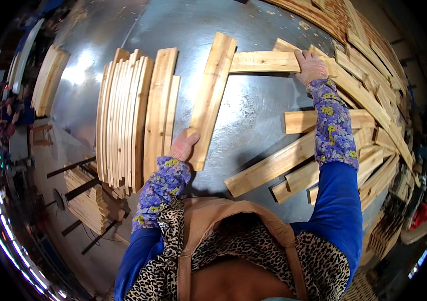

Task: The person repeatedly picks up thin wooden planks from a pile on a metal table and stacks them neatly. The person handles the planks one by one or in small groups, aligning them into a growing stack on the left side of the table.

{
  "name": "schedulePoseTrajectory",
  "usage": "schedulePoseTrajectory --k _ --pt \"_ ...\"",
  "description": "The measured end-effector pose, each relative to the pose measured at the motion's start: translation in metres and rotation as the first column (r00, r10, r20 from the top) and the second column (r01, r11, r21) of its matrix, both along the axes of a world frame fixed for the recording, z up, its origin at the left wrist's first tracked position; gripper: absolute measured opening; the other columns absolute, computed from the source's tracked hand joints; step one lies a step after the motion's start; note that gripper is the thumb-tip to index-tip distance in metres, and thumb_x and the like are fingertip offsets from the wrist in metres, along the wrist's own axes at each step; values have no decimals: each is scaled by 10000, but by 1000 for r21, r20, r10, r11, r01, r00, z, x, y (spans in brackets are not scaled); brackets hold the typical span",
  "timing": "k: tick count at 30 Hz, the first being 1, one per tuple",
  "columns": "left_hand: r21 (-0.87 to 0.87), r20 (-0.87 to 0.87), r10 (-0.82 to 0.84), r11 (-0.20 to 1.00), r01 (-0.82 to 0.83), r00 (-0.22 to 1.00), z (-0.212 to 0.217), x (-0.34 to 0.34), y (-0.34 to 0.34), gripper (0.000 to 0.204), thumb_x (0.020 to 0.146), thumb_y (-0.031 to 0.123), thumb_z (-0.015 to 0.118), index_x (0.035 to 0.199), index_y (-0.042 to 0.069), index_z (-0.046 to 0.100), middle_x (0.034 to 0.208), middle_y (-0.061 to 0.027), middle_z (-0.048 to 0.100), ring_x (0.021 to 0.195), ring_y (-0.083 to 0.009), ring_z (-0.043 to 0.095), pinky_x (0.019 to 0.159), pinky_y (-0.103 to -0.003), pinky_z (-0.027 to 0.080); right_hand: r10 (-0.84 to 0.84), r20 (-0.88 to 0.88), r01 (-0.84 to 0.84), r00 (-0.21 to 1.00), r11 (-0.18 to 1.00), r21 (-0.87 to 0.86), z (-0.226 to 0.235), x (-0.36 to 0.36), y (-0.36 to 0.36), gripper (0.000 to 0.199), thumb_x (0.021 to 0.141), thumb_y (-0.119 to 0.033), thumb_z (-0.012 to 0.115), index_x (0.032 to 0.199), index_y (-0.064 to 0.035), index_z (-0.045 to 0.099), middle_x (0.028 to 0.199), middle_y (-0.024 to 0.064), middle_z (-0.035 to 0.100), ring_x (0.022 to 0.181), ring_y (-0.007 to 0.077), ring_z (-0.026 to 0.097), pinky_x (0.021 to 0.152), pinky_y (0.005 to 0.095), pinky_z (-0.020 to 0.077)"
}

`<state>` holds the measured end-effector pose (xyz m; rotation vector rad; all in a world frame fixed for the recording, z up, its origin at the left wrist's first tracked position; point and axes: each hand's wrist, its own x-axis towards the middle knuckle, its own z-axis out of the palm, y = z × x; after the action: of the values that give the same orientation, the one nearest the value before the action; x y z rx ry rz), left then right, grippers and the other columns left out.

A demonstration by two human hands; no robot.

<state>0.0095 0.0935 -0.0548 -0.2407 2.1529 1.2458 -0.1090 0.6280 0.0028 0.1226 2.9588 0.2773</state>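
My left hand (186,144) is closed on the lower left edge of a wooden board (214,98), which stands slightly slanted on the metal table. Its fingers are partly hidden by the board. My right hand (311,67), arm stretched out, grips another wooden board (266,62) lying crosswise, fingers over its far edge. The left end of that crosswise board meets the right edge of the slanted one. Just left of my left hand, two boards (159,100) lie lengthwise beside a row of narrow boards (123,120) set close together.
Loose boards (273,163) fan out to the right on the metal table (238,108), near a jumbled heap (374,90) along its right side. A small bundle (50,80) lies at the far left. Below the table's left edge stands a stack of boards (87,200) among dark bars.
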Motion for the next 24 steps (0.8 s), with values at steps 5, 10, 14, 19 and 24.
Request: schedulePoseTrajectory --k 5,10,14,19,24 --pt "-52 -212 130 988 -143 969 7 24 -73 808 1053 352 688 1667 -90 403 1663 -338 495 1560 -428 483 1309 -429 371 318 499 -302 806 946 -115 58 -19 -76 436 1010 -419 772 1350 -146 744 1281 203 767 1267 398 706 1076 523 585" --pt "-566 -383 -262 825 -1 886 44 35 -42 776 1067 335 655 1645 -118 401 1675 -331 476 1563 -472 452 1334 -475 350 -66 634 548 771 576 -607 43 76 -168 773 1066 -572 646 1536 40 614 1467 290 696 1354 427 682 1214 602 506" --pt "-511 -180 -512 778 365 840 78 45 -7 808 1055 524 632 1562 -95 520 1592 -300 557 1430 -457 581 1264 -502 429 -66 517 511 854 299 -806 2 137 -297 886 997 -582 724 1609 28 529 1450 271 713 1376 410 672 1184 523 512" --pt "-607 -172 -985 106 788 -1 99 15 -86 636 1001 608 672 1337 69 699 1227 -142 744 1172 -341 699 1155 -471 431 -418 283 424 863 298 -855 -16 142 -397 689 949 -412 768 1473 18 645 1236 236 793 1126 362 768 1052 456 581" --pt "-733 103 -870 -395 554 -483 116 -19 -156 307 986 408 669 1114 160 798 1139 -7 731 1131 -267 659 1179 -480 381 -408 373 440 833 80 -894 -22 139 -419 716 945 -399 796 1504 10 615 1285 274 776 1195 404 754 1059 457 589"
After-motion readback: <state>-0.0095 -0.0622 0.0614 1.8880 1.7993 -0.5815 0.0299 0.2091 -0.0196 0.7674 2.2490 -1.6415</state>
